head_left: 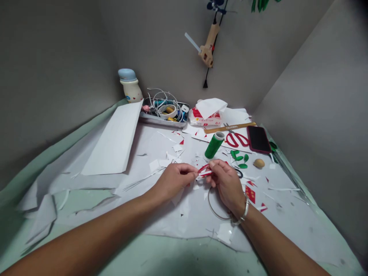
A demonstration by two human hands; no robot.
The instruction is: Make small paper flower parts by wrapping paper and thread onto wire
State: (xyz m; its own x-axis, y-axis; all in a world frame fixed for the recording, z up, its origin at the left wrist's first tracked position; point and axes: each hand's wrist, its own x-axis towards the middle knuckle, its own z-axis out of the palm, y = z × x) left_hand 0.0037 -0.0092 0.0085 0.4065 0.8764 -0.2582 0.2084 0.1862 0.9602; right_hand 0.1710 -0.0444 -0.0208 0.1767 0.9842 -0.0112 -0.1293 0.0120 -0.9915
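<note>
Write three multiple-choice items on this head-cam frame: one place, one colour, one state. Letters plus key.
1. Where do the red-handled scissors lie?
A) In the metal tray
B) Left of the phone
C) Right of the phone

2. What colour is the spool near the hands?
A) Green
B) Blue
C) Red

3. What do the left hand and right hand do with the red-and-white strip?
A) Neither touches it
B) Only the left hand holds it
C) Both hold it

Key:
1. B, the scissors lie just left of the phone.
2. A, the spool's body shows green.
3. C, fingertips of both hands pinch the strip.
</note>
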